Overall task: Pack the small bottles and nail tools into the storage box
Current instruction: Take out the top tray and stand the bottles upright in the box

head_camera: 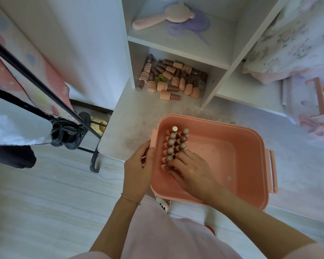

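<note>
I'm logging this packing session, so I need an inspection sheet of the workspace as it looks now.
Surface: pale floor, with a low white shelf base under the box.
Job's things: pink box open; two rows of bottles upright along its left wall; a loose pile of bottles in the lower cubby.
Clutter: pink brush and purple item on the upper shelf.
Grippers: left hand holds the box's left edge; right hand inside, fingers on the nearest bottles.
Cables: nothing seen.
Surroundings: black rack with cloth at left; floral fabric at right.
</note>
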Motion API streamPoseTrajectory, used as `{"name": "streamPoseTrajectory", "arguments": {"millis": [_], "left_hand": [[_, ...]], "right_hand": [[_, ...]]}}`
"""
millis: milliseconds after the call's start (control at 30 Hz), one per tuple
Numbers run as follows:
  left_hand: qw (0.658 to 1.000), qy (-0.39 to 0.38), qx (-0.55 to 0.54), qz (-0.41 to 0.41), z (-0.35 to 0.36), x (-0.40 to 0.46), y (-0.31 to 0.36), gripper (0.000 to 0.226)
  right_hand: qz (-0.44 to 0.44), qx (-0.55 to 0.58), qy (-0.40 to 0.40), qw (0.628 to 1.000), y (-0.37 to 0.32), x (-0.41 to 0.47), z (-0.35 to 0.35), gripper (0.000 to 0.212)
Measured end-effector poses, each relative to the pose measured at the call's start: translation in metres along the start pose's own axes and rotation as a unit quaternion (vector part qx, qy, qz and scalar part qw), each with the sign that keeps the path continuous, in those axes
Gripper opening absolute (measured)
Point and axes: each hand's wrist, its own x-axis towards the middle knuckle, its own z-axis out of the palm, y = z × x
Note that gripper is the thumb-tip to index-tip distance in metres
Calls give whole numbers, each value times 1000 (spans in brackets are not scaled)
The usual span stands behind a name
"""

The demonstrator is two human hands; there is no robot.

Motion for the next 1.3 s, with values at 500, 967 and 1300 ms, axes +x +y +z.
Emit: {"name": "streamPoseTrajectory", "arguments": {"millis": [500, 967, 1300], "left_hand": [[1000, -4, 3, 1, -1, 0, -1, 26], [1000, -1, 6, -1, -1, 0, -1, 26], [1000, -6, 5, -5, -1, 1, -1, 27]], "right_hand": [[36, 28, 21, 999, 11, -14, -13, 14], [53, 10, -32, 998, 14, -23, -14, 16], [35, 16, 9, 999, 7, -9, -8, 19]]}}
